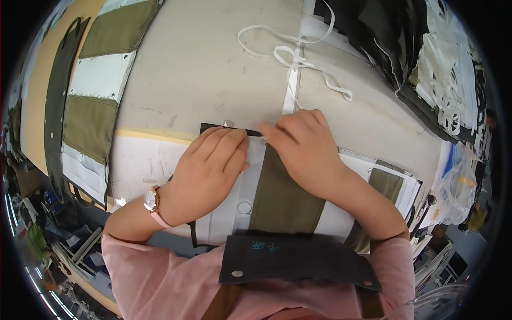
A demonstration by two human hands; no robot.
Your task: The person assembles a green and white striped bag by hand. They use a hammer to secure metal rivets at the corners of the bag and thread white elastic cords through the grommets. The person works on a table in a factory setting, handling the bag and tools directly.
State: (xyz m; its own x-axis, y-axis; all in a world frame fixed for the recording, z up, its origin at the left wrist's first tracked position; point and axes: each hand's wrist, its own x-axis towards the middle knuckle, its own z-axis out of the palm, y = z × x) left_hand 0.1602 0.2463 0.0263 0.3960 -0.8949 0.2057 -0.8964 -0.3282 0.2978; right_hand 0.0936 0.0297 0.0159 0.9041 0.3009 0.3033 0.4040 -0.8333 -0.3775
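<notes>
A fabric panel with olive and white sections (288, 194) lies in front of me, a dark strip (213, 127) along its far edge. My left hand (216, 160), with a watch at the wrist, is closed, its fingers bent over that dark edge. Close beside it on the right, my right hand (305, 146) is curled at the same edge, thumb and fingertips drawn together and slightly blurred. Whatever they pinch is hidden. A small light tab (229, 124) sticks up past the left fingers. Thin white tape (314, 66) trails in loops just beyond the right hand.
Similar olive-and-white panels (89, 125) lie in a row at the left beside a long dark strip (60, 101). Black fabric (381, 40) and a heap of white strips (445, 64) occupy the far right. Clear plastic (457, 184) hangs at the table's right edge.
</notes>
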